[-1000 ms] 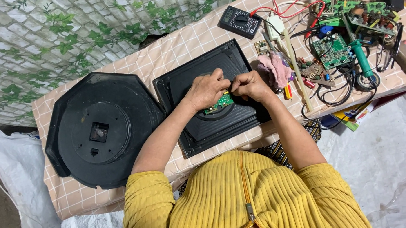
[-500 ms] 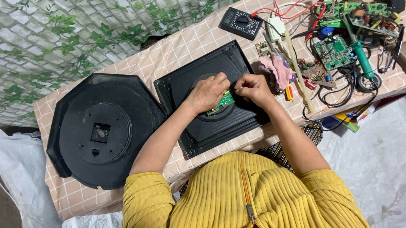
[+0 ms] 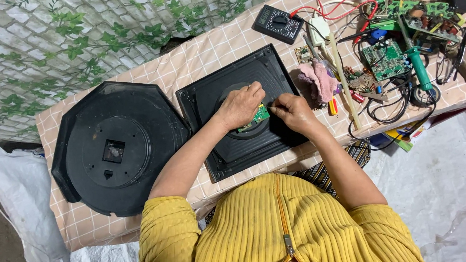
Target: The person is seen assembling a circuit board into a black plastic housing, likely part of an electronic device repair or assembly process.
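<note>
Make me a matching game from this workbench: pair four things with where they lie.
Things:
1. small green circuit board
2. black octagonal plastic panel
3. black digital multimeter
4. pink crumpled cloth

Places:
A. far edge of the table, with red leads
B. between the left hand and right hand
C. just right of the black square panel
D. left end of the table

Pairs: 1-B, 2-D, 3-A, 4-C

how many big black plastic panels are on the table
2: an octagonal black plastic panel at the table's left, and a square black plastic panel beside it, under both hands. None seem hidden.
</note>
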